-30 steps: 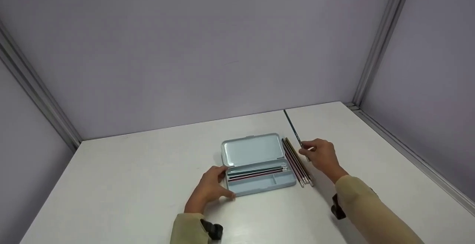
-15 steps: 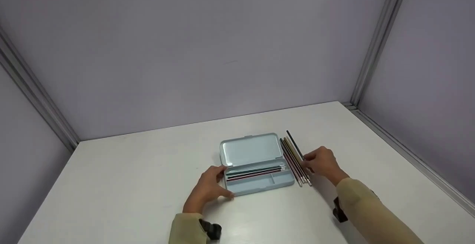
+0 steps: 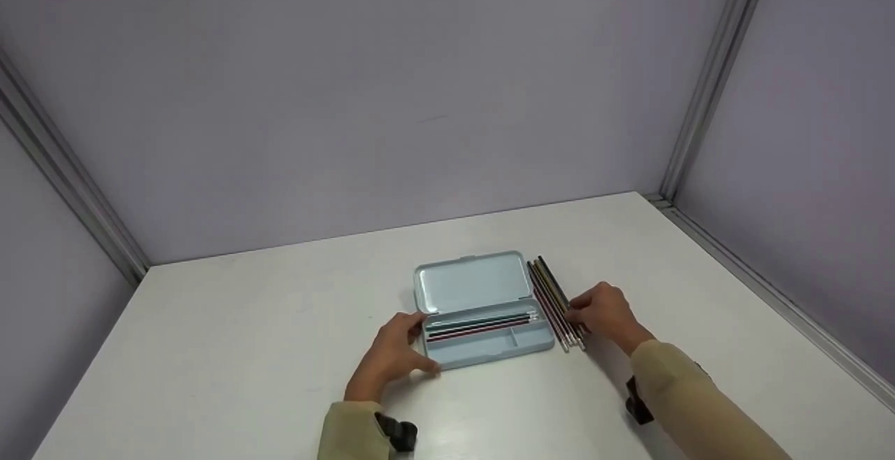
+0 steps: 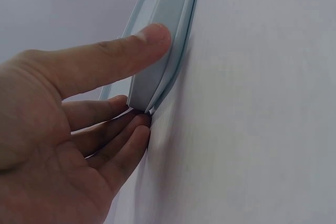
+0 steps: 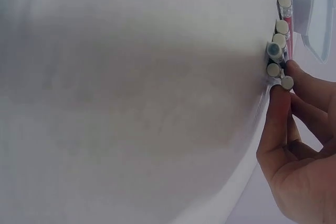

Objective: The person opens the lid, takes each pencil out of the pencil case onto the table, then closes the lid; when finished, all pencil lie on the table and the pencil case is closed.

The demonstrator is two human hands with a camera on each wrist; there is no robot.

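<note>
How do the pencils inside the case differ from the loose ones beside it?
The pencils in the case lie crosswise in the pencil case; the loose pencils lie on the table, pointing away. Those inside are untouched, with the left hand on the case; the right hand touches the loose ones. Both lie flat, side by side.

I count one open pale-blue plastic pencil case, three pencils inside it, and six eraser-tipped loose pencils right of it.
</note>
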